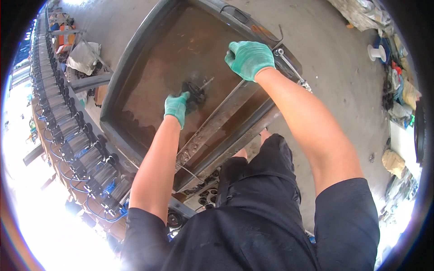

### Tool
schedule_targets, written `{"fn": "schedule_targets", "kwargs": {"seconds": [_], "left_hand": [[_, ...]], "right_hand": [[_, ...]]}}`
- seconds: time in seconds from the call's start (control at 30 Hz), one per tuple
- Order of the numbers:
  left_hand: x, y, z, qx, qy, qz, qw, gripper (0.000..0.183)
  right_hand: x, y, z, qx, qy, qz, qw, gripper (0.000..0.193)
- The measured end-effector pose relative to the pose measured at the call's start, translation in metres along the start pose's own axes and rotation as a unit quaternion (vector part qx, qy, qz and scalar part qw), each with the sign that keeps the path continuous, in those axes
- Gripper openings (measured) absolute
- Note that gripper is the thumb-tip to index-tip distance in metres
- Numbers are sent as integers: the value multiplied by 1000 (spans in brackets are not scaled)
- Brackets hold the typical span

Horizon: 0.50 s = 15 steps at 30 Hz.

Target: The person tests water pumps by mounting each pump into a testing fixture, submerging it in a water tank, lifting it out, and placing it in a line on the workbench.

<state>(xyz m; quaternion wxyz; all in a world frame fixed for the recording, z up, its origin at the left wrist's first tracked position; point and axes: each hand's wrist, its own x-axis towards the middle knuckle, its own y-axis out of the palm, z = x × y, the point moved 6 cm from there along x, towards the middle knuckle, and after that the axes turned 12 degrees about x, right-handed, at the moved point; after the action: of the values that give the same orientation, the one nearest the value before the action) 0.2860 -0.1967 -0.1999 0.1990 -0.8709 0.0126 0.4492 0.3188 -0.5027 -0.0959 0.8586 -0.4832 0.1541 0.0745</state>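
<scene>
Part (196, 93), blk, sits in L hand (176, 107), R hand (251, 59) nr tub rim (125, 74).

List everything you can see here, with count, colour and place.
Tub: one, dark grey, upper centre
Murky water: one pool, brown, inside tub
Metal beam: one, grey-brown, across tub
Mechanical part: one, black, tub centre
Metal rod: one, silvery, tub's right rim
Sack: one, whitish, upper left
Spool: one, white, upper right
Fittings: many, black, left row
Clutter: uncountable, mixed, right edge
Left hand: one, green-gloved, gripping that part
Right hand: one, green-gloved, near tub's right rim
</scene>
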Motion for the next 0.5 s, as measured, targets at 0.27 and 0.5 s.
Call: {"fn": "schedule_targets", "kwargs": {"seconds": [0.27, 0.5], "left_hand": [[-30, -22, 38, -8, 3, -41, 999, 19], [-49, -21, 50, -5, 68, -78, 995, 25]], "right_hand": [[0, -1, 1, -3, 8, 21, 1000, 35], [1, 0, -1, -8, 1, 3, 1000, 34]]}}
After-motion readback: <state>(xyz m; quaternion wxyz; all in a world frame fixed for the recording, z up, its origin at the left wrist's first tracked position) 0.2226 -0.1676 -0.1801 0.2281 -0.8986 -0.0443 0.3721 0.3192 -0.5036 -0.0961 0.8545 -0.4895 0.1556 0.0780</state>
